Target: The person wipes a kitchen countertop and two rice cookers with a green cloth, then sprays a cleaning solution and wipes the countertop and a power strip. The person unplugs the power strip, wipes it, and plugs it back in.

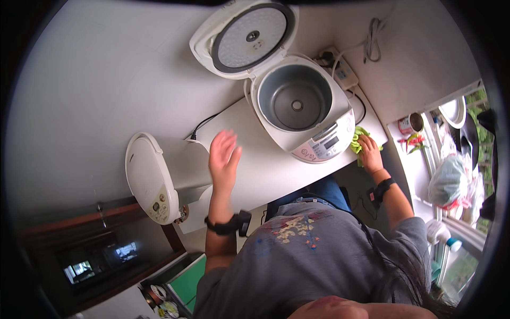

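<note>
A white rice cooker (263, 115) stands on the white counter (247, 159) with its lid (252, 38) raised. The inside of the cooker shows grey and holds no food. My right hand (369, 153) rests on a crumpled green cloth (359, 139) at the counter's edge, just right of the cooker's control panel. My left hand (224, 153) is raised left of the cooker, slightly blurred, fingers apart and holding nothing. Farther left stands a white electric hot-water pot (149, 175) with a control panel on its top.
A power strip (344, 73) with plugs and cords lies behind the cooker. A coiled cord (373, 42) hangs at the wall. On the right ledge are a tin can (410, 123), red and green peppers (414, 141) and a tied plastic bag (448, 181). A black cord (207, 121) runs behind the hot-water pot.
</note>
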`<state>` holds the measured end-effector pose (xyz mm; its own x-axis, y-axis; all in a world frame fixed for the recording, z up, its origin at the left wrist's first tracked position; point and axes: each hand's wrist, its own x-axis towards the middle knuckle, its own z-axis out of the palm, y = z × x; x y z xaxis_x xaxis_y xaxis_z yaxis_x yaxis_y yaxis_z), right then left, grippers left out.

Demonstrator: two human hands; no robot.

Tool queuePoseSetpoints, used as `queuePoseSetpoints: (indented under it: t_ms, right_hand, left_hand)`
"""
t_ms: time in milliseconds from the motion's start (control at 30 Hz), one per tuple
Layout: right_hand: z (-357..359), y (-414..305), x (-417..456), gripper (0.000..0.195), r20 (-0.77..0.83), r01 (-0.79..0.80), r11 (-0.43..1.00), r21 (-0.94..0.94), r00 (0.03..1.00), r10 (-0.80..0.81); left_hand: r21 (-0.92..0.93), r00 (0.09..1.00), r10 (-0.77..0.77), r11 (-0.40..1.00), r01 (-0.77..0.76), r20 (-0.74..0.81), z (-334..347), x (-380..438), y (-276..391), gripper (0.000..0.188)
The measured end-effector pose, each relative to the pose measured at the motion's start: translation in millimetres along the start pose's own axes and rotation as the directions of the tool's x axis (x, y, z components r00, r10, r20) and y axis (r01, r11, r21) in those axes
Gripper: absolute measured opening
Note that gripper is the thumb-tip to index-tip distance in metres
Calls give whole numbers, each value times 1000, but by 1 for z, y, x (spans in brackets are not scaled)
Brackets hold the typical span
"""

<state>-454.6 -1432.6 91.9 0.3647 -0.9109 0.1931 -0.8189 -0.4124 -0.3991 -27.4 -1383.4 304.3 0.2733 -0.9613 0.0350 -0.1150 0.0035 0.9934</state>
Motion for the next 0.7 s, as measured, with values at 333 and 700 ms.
queuePoseSetpoints:
  t_ms: [333, 700]
  right_hand:
    - [-64, -39, 116, 51, 264, -348, 112, 931, 852, 452]
    - [-93, -49, 161, 30, 486, -567, 300, 767, 819, 304]
  left_hand:
    - [-285, 966, 205, 927, -243, -156, 53, 180, -2, 66]
    - [-351, 895, 124, 890, -291, -429, 75, 208, -13, 52]
